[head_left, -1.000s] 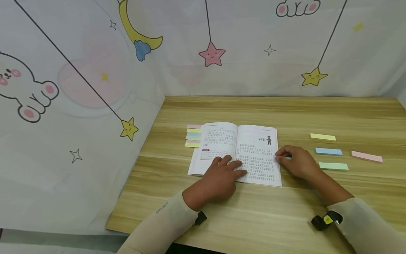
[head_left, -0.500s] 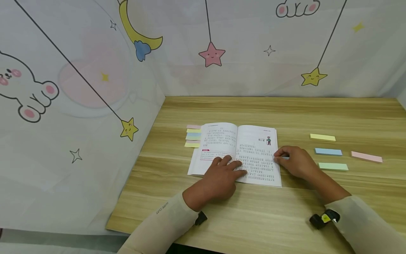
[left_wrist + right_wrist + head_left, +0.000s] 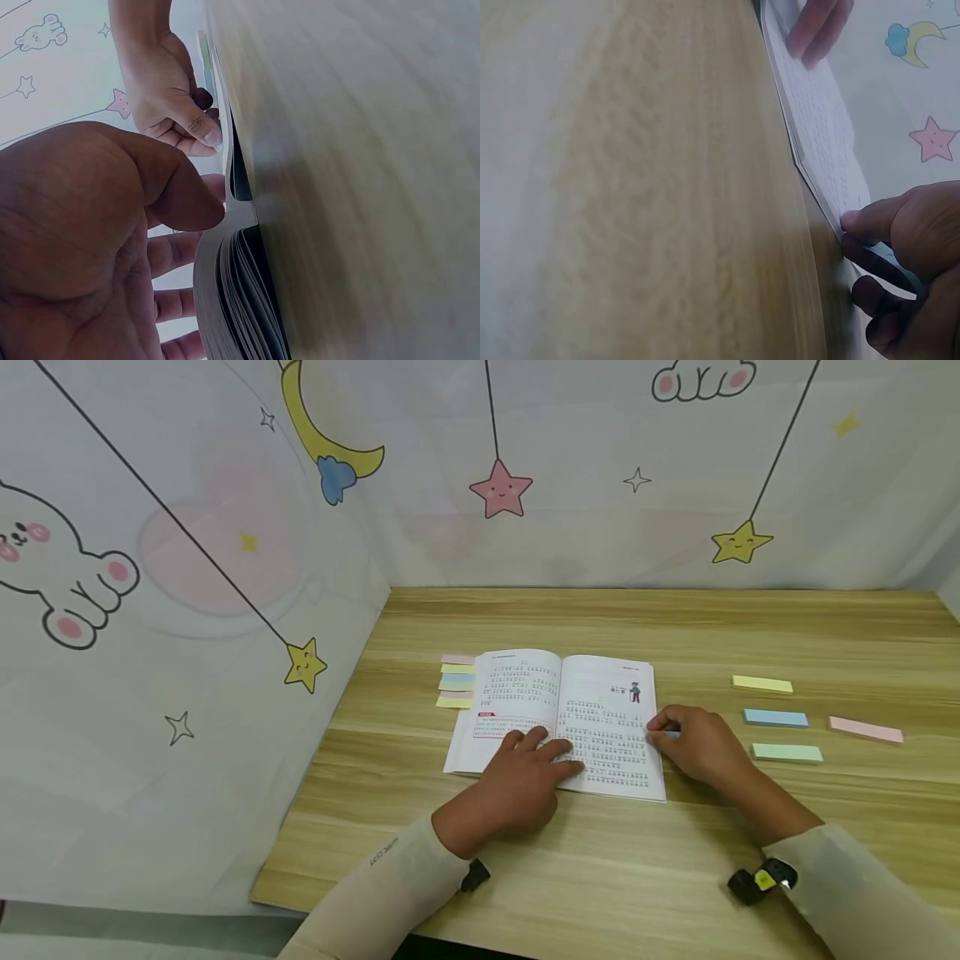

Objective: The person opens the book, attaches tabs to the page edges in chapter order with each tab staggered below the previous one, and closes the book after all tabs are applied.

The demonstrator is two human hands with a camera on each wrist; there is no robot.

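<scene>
An open book lies on the table, its printed pages facing up. My left hand rests spread over the lower middle of the pages, across the fold. In the left wrist view, the thumb of the left hand lies by the book's spine end. At the right page's outer edge, my right hand pinches a blue sticky note, mostly hidden by the fingers. Seen from the right wrist, the thumb of the right hand is on the page and other fingers are beneath its edge.
Several coloured sticky tabs stick out from the book's left side. Right of the right hand lie a yellow pad, a blue pad, a green pad and a pink pad on the wooden table.
My right hand has shifted slightly left onto the page edge, its forearm following, and a bit of blue now shows between thumb and fingers. The left hand has stayed put.
</scene>
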